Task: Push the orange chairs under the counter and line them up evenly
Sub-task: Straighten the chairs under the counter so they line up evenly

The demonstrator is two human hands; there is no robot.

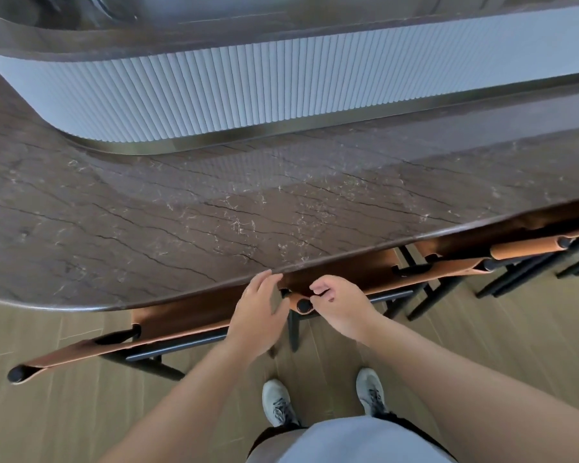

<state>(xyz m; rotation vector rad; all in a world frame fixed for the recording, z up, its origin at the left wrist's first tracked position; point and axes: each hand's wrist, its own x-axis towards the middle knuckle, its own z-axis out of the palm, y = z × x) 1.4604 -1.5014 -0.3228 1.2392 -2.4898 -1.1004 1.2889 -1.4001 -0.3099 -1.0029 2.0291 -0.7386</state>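
Observation:
Three orange leather chairs with black frames stand along the near edge of the dark marble counter (181, 228), their seats tucked beneath it. The left chair (121, 345) has its back angled outward at its left end. The middle chair (415, 279) and the right chair (525, 248) sit closer to the edge. My left hand (258, 309) is spread, fingers apart, over the right end of the left chair's back, by the counter edge. My right hand (341, 302) has its fingers curled on the left end of the middle chair's back, beside its black end cap.
A white fluted upper counter wall (281, 88) with a brass base strip rises behind the marble top. The floor is light wood planks (64, 422). My two feet in grey sneakers (278, 402) stand just behind the gap between the left and middle chairs.

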